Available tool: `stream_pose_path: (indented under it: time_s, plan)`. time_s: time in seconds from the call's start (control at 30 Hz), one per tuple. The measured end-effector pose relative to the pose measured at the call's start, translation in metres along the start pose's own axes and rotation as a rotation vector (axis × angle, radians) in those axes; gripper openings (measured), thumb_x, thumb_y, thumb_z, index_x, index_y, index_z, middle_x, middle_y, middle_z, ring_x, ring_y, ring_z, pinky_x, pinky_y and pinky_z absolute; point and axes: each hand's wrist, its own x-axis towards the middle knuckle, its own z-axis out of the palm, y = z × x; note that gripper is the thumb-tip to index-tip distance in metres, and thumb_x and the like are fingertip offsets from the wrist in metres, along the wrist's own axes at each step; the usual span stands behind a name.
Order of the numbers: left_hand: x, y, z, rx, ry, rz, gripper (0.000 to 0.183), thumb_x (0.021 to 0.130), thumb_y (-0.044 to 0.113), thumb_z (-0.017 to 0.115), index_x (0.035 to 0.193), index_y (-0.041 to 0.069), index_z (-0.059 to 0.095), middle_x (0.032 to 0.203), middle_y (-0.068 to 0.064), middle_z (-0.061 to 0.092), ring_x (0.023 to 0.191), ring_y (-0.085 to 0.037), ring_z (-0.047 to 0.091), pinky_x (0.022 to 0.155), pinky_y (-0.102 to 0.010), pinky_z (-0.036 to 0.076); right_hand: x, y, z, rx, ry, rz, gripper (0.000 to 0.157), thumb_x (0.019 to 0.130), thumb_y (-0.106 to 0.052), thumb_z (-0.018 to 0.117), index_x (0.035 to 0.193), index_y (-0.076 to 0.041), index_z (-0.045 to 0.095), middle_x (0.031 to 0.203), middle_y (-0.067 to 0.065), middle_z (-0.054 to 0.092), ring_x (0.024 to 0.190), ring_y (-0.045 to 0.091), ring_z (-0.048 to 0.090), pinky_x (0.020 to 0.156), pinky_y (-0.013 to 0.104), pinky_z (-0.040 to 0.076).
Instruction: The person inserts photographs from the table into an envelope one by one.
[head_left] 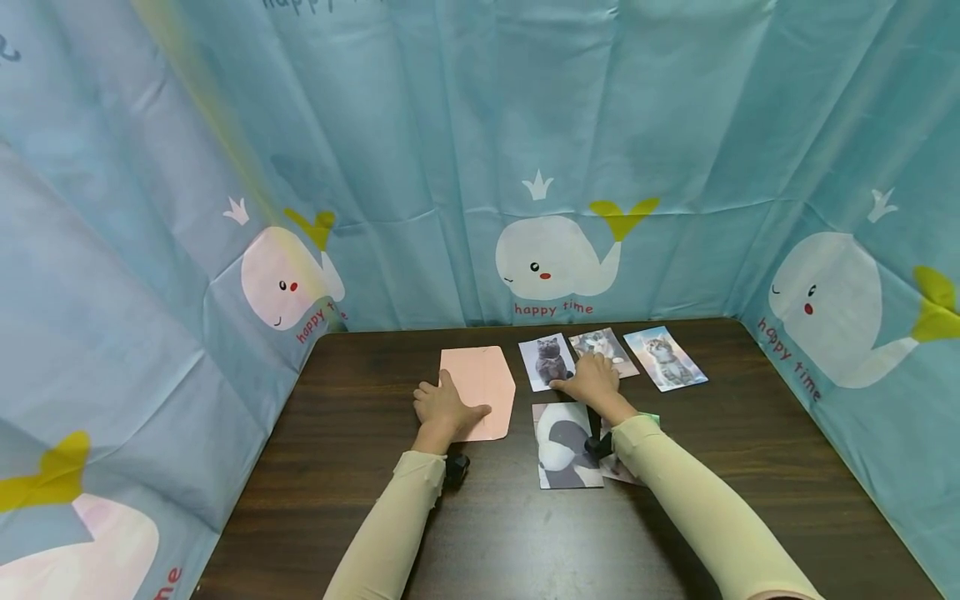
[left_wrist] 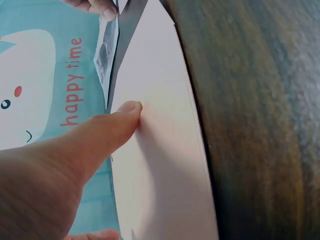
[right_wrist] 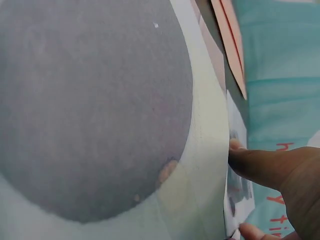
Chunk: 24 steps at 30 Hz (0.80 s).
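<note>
A pink envelope-shaped paper (head_left: 489,379) lies on the left half of the table. My left hand (head_left: 440,407) rests on it, thumb and fingers spread; in the left wrist view, the thumb (left_wrist: 127,114) touches its surface. My right hand (head_left: 595,385) reaches over the cards at the back. Its thumb touches the lower right of a grey cat card (head_left: 536,358), and its fingers lie on a second cat card (head_left: 604,343), partly covering it. Nearer me is a grey-and-white card (head_left: 567,454); another card (head_left: 619,473) is mostly hidden under the right forearm.
A kitten card (head_left: 663,358) lies at the back right, right of my right hand. The dark wooden table (head_left: 502,542) is bounded behind and at the sides by a blue whale-print curtain (head_left: 420,250). A large grey shape on a card (right_wrist: 100,100) fills the right wrist view.
</note>
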Motion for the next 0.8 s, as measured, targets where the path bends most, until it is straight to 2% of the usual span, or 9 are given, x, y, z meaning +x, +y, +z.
stream_pose_path:
  time_s: [0.17,0.37,0.5,0.67,0.8]
  plan:
    - [-0.0037,0.0008,-0.0077,-0.060,0.043,0.013,0.121,0.072,0.067,0.093,0.157,0.000,0.039,0.132,-0.038,0.048,0.117,-0.054,0.054,0.096,-0.058,0.051,-0.0001,-0.0011,0.0004,0.056,0.019,-0.004,0.071,0.082,-0.055,0.091,0.110,0.000,0.057,0.108,0.024,0.065,0.106,0.047,0.063,0.090,0.059,0.048]
    - [-0.0037,0.0007,-0.0109,-0.144,0.031,0.009,0.113,0.080,0.058,0.091,0.159,0.001,0.035,0.143,-0.036,0.038,0.117,-0.054,0.056,0.091,-0.062,0.055,-0.0004,-0.0003,-0.0002,0.110,0.019,0.014,0.060,0.087,-0.043,0.089,0.118,-0.003,0.057,0.111,0.021,0.070,0.106,0.045,0.068,0.089,0.058,0.050]
    - [-0.0051,-0.0005,-0.0084,-0.144,0.014,0.001,0.118,0.079,0.063,0.089,0.162,0.001,0.033,0.145,-0.036,0.040,0.126,-0.052,0.052,0.092,-0.062,0.054,0.0009,0.0011,-0.0008,0.162,0.004,0.013,0.050,0.093,-0.034,0.085,0.123,-0.002,0.062,0.102,0.016,0.071,0.096,0.040,0.070,0.082,0.056,0.053]
    - [-0.0059,-0.0028,-0.0080,-0.122,-0.026,0.003,0.127,0.078,0.069,0.086,0.167,0.000,0.027,0.149,-0.037,0.039,0.133,-0.052,0.047,0.094,-0.061,0.054,0.0055,0.0035,-0.0023,0.206,-0.001,-0.026,0.053,0.097,-0.028,0.081,0.137,0.003,0.066,0.100,0.015,0.076,0.097,0.038,0.072,0.088,0.057,0.055]
    - [-0.0049,-0.0072,-0.0085,-0.133,-0.035,0.004,0.126,0.080,0.068,0.084,0.167,-0.003,0.027,0.150,-0.037,0.037,0.131,-0.053,0.051,0.095,-0.061,0.053,0.0063,0.0047,-0.0050,0.266,-0.040,-0.055,0.042,0.099,-0.023,0.077,0.130,0.005,0.072,0.104,0.017,0.078,0.100,0.039,0.073,0.093,0.056,0.055]
